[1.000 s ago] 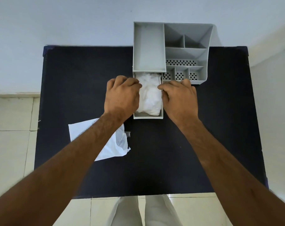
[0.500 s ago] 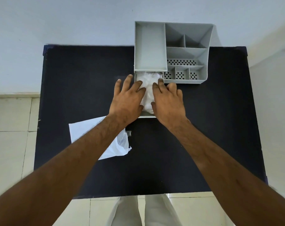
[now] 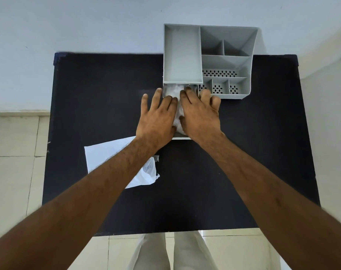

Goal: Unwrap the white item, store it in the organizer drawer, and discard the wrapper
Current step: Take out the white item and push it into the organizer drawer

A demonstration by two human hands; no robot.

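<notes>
Wrapper (image 3: 115, 158): flat white sheet, near the worktop's (image 3: 263, 152) front-left area, partly under the left forearm. Untouched, well apart from both hands. Not yet discarded.

Left hand (image 3: 158, 117): palm down, fingers spread and extended, lying over the left wall of the pulled-out drawer (image 3: 182, 137). Index and middle fingertips rest on the white item (image 3: 174, 90); outer fingers lie on the worktop just beside the drawer. Pinching nothing; a flat press.

White item: crumpled, soft-looking, sits inside the drawer. Long axis runs front to back along the drawer, i.e. away from the person. Only a strip shows between the hands and at the drawer's far end.

Right hand (image 3: 200, 114): palm down, fingers extended and closer together, lying over the right side of the drawer, fingertips reaching its far end under the organizer (image 3: 224, 61). Also a flat press, no pinch.

Organizer: grey, at the worktop's back edge, right of centre.

Judgement: item is directly beneath both grips, both equally near. Tamping stage; next the drawer needs pushing back along its long axis, with the item low enough to clear the organizer's shell. Risk: bulging material catching at the opening.
</notes>
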